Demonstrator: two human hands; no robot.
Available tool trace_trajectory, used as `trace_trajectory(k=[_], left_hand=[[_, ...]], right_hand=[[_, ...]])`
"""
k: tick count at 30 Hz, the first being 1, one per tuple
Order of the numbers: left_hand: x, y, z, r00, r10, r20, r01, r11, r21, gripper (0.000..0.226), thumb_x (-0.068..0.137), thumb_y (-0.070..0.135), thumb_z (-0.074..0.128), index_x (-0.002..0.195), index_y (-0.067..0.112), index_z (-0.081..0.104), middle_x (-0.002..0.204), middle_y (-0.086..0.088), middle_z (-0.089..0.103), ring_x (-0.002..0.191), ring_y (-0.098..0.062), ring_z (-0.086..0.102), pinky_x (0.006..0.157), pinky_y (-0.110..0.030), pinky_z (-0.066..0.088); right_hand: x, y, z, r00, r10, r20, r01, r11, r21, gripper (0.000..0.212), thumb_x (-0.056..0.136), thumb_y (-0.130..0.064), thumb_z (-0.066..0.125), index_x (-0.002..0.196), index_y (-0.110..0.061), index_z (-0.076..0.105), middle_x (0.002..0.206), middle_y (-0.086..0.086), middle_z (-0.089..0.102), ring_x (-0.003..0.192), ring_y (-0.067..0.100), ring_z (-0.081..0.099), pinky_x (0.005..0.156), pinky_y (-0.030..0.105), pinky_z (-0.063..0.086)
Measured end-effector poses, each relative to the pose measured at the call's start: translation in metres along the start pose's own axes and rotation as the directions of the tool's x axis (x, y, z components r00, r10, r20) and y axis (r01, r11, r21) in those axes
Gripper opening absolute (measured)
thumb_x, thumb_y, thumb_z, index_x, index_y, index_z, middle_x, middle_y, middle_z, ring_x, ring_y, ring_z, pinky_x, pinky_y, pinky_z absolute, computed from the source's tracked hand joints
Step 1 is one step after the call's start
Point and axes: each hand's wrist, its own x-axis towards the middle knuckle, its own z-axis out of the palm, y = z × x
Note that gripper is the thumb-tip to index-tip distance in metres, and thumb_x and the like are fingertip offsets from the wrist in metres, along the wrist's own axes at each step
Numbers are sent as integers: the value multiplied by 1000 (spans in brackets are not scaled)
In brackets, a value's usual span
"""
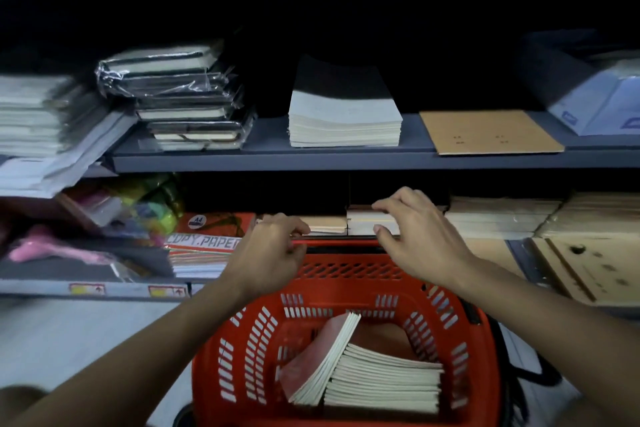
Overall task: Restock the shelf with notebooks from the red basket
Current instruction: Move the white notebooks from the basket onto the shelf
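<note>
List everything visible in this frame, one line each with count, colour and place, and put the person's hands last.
red basket: one, red, below the lower shelf
notebooks in basket: a stack plus a few leaning, cream edges, pinkish covers
notebook stack: one, cream, lower shelf centre
copy paper pack: one, red and white, lower shelf left
wrapped notebooks: several, dark, upper shelf left
paper stack: one, white, upper shelf centre
brown sheet: one, tan, upper shelf right
left hand: fingers curled at the basket's far rim
right hand: fingers and thumb pinch the notebook stack
</note>
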Motion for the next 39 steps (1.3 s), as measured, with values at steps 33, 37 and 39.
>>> trace_trajectory(k=[33,37,39], left_hand=[[-104,-81,162,337,-585,738,792,600,114,48,83,31,72,124,9,64,105,-5,70,93,-22,69,71,-31,56],[-103,-82,165,231,-624,746,920,390,42,36,75,10,81,108,5,68,103,-10,71,96,-28,69,83,-36,59],[-102,-81,164,189,-599,778,960,278,-19,24,77,1,76,99,2,69,95,-12,71,89,-27,69,78,-34,57]], right_hand=[[-40,-13,159,650,287,704,-346,936,-63,46,101,-47,59,71,-12,68,71,2,67,70,22,67,60,30,48],[-37,-15,159,637,328,698,-384,920,-82,44,101,-40,61,68,-11,66,68,2,65,68,22,65,57,29,43],[-36,-16,159,637,344,690,-400,913,-86,45,101,-38,61,65,-11,62,63,0,61,63,21,62,54,29,41]])
